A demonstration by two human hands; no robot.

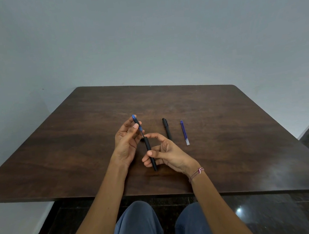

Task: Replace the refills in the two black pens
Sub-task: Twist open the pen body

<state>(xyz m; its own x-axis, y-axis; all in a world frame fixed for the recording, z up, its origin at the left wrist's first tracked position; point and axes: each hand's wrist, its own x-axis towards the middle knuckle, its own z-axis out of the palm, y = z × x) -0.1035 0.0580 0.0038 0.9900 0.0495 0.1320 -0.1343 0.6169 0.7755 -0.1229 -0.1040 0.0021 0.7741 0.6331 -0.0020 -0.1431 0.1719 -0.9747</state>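
Above the wooden table [78,150] I hold a black pen pulled apart. My left hand [127,143] pinches the front section [137,122], which has blue ends and a thin refill running down from it. My right hand [168,153] grips the black barrel [150,152], and the refill enters its open top. A second black pen [167,128], capped, lies on the table just right of my hands. Two blue refills [184,132] lie side by side further right.
A grey wall stands behind the table's far edge. My knees in blue trousers [140,227] show below the near edge, over a dark polished floor [277,214]. A bracelet [196,173] is on my right wrist.
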